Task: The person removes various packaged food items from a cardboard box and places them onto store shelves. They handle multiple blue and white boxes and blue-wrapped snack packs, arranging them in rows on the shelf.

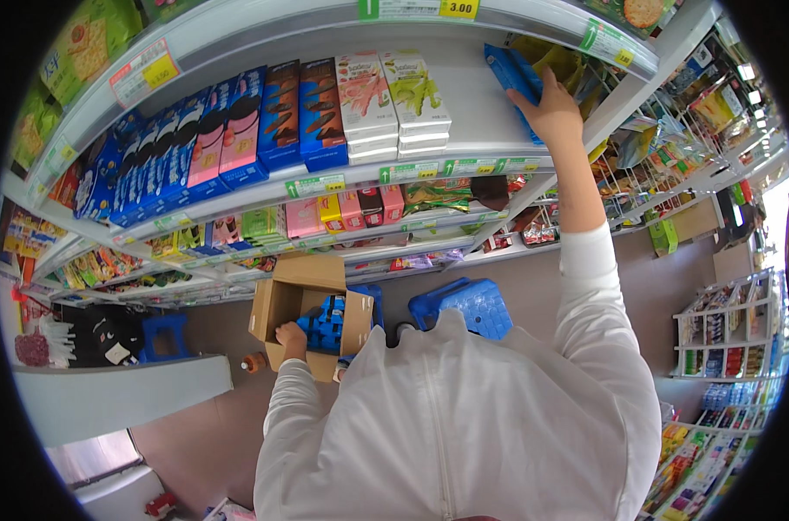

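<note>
At the right end of the upper shelf [463, 91], my right hand [554, 111] grips a blue packet [515, 78] standing on its edge, thumb on its near face. A yellow packet [541, 52] stands close behind my fingers. Lower down, my left hand [292, 337] reaches into an open cardboard box [280, 303]. Several blue packets [326, 323] with dark bands lie inside it, right beside my fingers. Whether those fingers grip a packet or only rest there cannot be made out.
White biscuit-stick boxes [420, 91] and blue biscuit boxes [316, 111] fill the shelf leftward. A price rail [427, 170] edges it. Below are a blue plastic stool [466, 306] and a bottle [254, 363] on the floor. A white counter [127, 391] stands at left.
</note>
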`<state>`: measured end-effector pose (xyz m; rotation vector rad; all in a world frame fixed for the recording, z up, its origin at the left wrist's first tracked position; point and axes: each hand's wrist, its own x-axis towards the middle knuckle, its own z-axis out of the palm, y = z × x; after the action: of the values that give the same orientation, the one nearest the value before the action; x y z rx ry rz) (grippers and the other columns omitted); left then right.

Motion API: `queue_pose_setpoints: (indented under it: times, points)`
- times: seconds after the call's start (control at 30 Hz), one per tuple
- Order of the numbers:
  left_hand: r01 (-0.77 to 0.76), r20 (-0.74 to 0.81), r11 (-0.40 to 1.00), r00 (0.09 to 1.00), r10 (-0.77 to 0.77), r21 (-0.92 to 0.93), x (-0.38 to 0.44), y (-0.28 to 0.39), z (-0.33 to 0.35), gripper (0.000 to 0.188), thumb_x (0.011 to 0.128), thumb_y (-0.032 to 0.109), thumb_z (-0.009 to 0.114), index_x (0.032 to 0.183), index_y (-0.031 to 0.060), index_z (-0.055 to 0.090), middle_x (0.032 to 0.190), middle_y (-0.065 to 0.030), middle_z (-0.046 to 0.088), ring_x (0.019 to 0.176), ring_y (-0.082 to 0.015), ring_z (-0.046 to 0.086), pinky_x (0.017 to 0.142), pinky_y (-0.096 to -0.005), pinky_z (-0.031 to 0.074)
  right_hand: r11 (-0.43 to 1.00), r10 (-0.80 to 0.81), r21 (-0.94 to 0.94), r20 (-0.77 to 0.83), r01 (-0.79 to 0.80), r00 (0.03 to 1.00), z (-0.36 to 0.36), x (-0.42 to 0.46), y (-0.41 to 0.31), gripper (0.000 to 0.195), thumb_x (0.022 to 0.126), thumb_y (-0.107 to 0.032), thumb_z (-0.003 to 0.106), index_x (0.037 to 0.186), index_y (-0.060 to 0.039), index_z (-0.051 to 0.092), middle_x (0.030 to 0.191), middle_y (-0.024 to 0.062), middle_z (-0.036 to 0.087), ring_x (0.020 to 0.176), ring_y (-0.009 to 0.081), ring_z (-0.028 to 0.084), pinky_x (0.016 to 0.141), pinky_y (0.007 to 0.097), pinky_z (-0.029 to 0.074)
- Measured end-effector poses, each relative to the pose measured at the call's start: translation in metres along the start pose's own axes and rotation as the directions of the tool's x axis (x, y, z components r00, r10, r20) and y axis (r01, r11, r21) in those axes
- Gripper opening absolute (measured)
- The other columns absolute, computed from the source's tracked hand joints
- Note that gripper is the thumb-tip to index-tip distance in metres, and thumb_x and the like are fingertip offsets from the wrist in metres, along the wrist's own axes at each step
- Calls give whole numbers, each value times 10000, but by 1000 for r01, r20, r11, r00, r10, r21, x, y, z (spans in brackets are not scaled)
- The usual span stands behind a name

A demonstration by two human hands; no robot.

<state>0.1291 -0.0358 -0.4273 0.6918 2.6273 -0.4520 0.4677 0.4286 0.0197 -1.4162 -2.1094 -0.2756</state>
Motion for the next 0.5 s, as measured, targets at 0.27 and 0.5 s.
queue_pose_setpoints:
  times: [0.27, 0.5]
  points:
    - [-202, -213, 970, 962, 170, -135, -42, -39, -51, 160, 917, 121, 487, 1043, 66, 568, 1000, -153, 672, 931, -380, 652, 782, -494, 526, 723, -233, 571, -327, 388, 916, -60, -126, -74, 527, 797, -111, 727, 1278, 2, 541, 1197, 165, 619, 1067, 307, 598, 919, 377, 457]
    - [-587, -545, 676, 777, 315, -446, -173, -88, -230, 58, 952, 120, 486, 927, 69, 494, 755, -209, 633, 734, -396, 626, 609, -488, 457, 405, -448, 850, -137, 338, 883, -44, -210, -119, 534, 757, -47, 722, 1261, 6, 554, 1199, 179, 611, 1047, 334, 594, 889, 384, 468]
